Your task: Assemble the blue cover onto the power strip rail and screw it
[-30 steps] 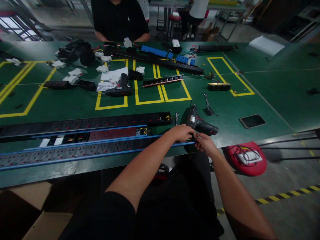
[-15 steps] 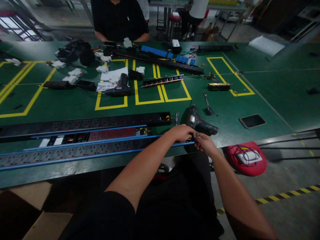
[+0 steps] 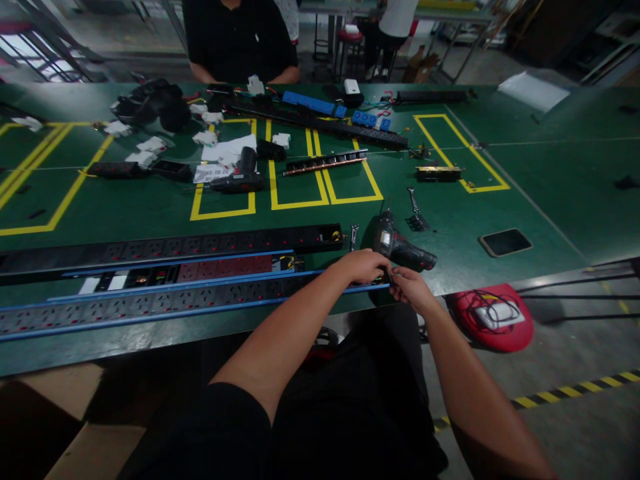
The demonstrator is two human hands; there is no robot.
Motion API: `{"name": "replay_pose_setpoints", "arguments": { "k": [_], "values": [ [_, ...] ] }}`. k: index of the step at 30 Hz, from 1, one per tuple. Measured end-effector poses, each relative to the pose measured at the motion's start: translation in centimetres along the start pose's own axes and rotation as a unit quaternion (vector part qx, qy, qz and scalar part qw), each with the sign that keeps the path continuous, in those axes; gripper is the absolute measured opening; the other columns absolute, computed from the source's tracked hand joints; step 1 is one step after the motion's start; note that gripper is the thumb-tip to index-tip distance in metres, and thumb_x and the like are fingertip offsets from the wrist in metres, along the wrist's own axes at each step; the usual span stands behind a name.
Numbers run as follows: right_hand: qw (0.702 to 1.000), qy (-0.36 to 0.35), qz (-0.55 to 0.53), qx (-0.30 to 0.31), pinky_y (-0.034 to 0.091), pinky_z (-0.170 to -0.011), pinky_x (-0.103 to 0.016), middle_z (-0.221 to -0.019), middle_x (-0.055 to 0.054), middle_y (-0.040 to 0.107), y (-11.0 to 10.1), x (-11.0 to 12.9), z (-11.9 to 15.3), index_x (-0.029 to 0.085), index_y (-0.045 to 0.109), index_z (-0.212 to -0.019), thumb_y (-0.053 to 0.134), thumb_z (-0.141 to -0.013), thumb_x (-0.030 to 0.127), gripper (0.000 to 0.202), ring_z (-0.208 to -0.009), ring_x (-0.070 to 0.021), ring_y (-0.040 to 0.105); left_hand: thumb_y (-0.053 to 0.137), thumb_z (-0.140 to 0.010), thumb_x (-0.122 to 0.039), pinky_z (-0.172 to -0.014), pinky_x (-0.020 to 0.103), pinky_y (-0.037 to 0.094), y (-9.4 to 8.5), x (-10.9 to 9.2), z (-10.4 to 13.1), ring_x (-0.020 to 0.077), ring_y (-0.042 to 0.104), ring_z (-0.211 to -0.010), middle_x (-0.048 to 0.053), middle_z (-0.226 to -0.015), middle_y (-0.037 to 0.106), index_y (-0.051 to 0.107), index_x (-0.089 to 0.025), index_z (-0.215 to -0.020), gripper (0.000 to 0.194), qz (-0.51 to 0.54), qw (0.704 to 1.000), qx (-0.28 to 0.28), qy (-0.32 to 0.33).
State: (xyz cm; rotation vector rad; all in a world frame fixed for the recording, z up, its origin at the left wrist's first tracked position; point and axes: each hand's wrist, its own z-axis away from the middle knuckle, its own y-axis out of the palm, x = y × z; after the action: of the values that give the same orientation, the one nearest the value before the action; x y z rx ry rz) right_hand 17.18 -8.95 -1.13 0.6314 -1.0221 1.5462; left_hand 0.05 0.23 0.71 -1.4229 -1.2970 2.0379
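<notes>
A long black power strip [image 3: 150, 303] with blue edge rails lies along the table's near edge. At its right end, my left hand [image 3: 369, 267] is closed, fingers curled down over the end. My right hand [image 3: 411, 288] meets it there in a pinch, fingertips touching or nearly touching those of the left. What sits between the fingers is small, dark and mostly hidden. Just beyond the hands lies a black cordless drill [image 3: 400, 245], with a wrench [image 3: 354, 236] to its left. A second black power strip [image 3: 225, 243] runs parallel behind, with a dark red socket section [image 3: 225, 268] between them.
A phone [image 3: 505, 242] lies to the right. Farther back are another drill [image 3: 240, 175], a second wrench [image 3: 413, 203], blue socket modules [image 3: 313, 103] and a copper-edged bar [image 3: 325, 162]. A person in black [image 3: 240, 40] sits opposite. A red stool [image 3: 500, 327] holds a coiled cable.
Both hands stay at the strip's end; only the fingertips shift very slightly. Everything else is unmoved.
</notes>
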Motion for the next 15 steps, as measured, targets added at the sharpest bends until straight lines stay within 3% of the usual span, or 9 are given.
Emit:
{"name": "replay_pose_setpoints", "arguments": {
  "k": [10,15],
  "values": [
    [1.000,0.008,-0.009,0.004,0.024,-0.031,-0.014,-0.049,0.005,0.055,-0.02,-0.02,-0.08,0.020,0.056,-0.087,0.061,-0.075,0.037,0.021,-0.035,-0.0080,0.048,0.052,-0.089,-0.025,-0.089,0.031,0.046,0.11,0.12,-0.03,0.0200,0.057,-0.102,-0.002,-0.116,0.069,0.068,-0.029,-0.111,0.027,-0.007,1.000,-0.005,0.009],
    [1.000,0.009,0.004,-0.001,0.025,-0.031,-0.015,-0.049,0.003,0.055,0.03,-0.08,-0.10,0.019,0.057,-0.081,0.061,-0.076,0.039,0.021,-0.036,-0.0076,0.048,0.053,-0.088,-0.025,-0.089,0.031,0.046,0.28,0.20,-0.08,0.0199,0.057,-0.102,-0.002,-0.116,0.070,0.068,-0.029,-0.110,0.027,-0.008,1.000,-0.011,0.006]
  ]
}}
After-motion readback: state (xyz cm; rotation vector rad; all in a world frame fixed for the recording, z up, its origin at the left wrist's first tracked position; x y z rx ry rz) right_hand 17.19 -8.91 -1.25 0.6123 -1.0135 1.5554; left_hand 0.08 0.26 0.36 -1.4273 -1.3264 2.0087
